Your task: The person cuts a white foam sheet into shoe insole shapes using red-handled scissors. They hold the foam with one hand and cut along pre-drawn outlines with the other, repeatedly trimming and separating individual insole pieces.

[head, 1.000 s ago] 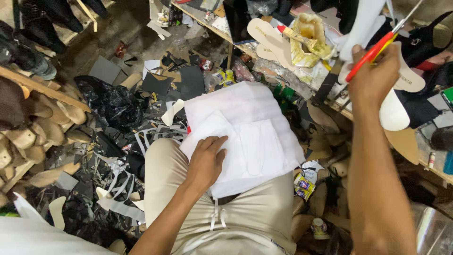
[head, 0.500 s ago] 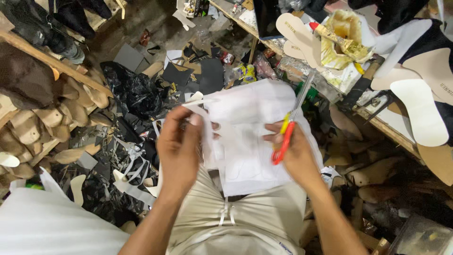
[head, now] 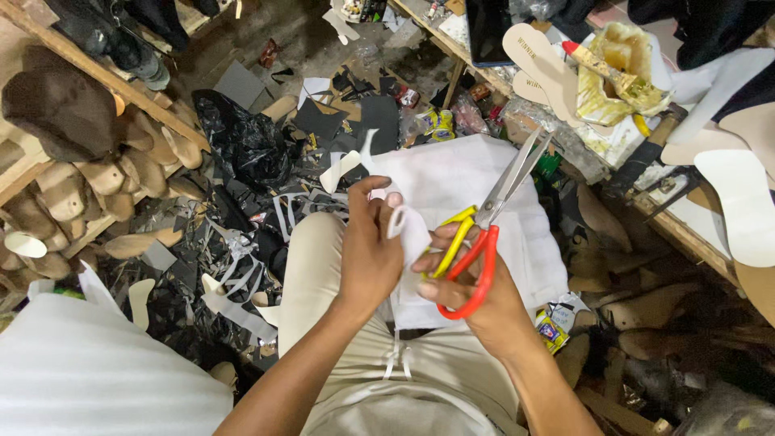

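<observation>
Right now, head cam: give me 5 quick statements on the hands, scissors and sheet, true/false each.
1. The right hand holds scissors with red and yellow handles. True.
2. The scissor blades are wide open. False: they lie nearly shut, pointing up and to the right.
3. The left hand pinches a fold of the white sheet. True.
4. The white sheet lies on the wooden bench. False: it rests on the person's lap, over beige trousers.
5. The left hand is bare of any tool. True.
</observation>
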Demonstrator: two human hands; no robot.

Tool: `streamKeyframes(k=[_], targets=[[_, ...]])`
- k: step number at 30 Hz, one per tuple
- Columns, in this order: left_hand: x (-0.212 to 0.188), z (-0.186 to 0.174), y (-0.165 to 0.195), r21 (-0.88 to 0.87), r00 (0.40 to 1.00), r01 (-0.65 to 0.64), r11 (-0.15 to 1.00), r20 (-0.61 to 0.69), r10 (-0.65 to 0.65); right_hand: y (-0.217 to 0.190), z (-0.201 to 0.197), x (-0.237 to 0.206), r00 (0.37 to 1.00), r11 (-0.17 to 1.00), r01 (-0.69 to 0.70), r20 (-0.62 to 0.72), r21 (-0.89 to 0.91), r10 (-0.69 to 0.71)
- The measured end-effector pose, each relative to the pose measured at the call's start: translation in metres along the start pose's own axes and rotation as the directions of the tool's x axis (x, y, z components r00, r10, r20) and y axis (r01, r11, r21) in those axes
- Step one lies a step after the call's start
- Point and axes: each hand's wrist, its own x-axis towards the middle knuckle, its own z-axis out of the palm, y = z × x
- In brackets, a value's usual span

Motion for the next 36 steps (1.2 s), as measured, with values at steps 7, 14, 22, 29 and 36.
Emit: streamKeyframes(k=[7, 14, 22, 29, 36], targets=[[-0.019, -0.021, 0.001, -0.193, 0.911, 0.236, 0.952, 0.384, -0.148, -0.023, -0.012, 0.019, 0.905, 0.929, -0.017, -0.4, -0.371, -0.143], [-0.01, -0.041, 0.008, -0.258, 0.984, 0.079, 0.963, 0.175, -0.034, -0.014, -0.028, -0.001, 0.987, 0.886, -0.052, -0.157, -0.462, -0.024], [0.0, -0.047, 0.015, -0.342, 0.983, -0.044, 0.939, 0.155, 0.102, 0.023, -0.014, -0.038, 0.969, 0.891, -0.01, 0.215, -0.454, 0.12], [-0.007, -0.032, 0.022, -0.434, 0.976, 0.042, 0.9, 0.21, 0.056, 0.02, -0.01, -0.04, 0.975, 0.906, -0.059, 0.169, -0.418, 0.142], [-0.01, -0.034, 0.028, -0.426, 0.97, 0.106, 0.898, 0.242, 0.0, 0.04, -0.015, -0.044, 0.989, 0.957, -0.107, 0.068, -0.269, 0.129]])
